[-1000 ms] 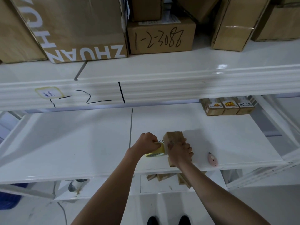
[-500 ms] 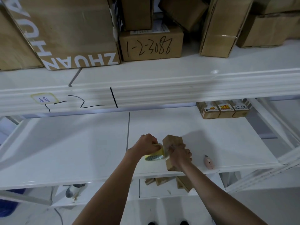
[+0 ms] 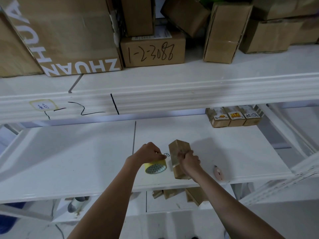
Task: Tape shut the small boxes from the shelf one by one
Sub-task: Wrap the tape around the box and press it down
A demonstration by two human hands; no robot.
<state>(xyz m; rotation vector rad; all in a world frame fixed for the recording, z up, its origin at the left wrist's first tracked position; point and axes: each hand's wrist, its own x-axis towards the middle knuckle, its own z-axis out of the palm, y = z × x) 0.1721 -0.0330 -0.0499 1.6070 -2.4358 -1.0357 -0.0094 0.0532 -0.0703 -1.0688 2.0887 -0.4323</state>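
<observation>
The right hand (image 3: 189,160) clenches around the small box (image 3: 177,157), which stands near the front edge of the white shelf (image 3: 86,152). The left hand (image 3: 149,153) grips the yellow tape roll (image 3: 155,167) just left of the box. The cardboard looks light and stiff; hold its flat sides, since it probably tips easily.

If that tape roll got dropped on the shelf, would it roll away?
Probably, if it landed on its edge: the tape roll is a round ring and the shelf looks smooth and flat. It seems light, since the left hand alone grips it.
</observation>
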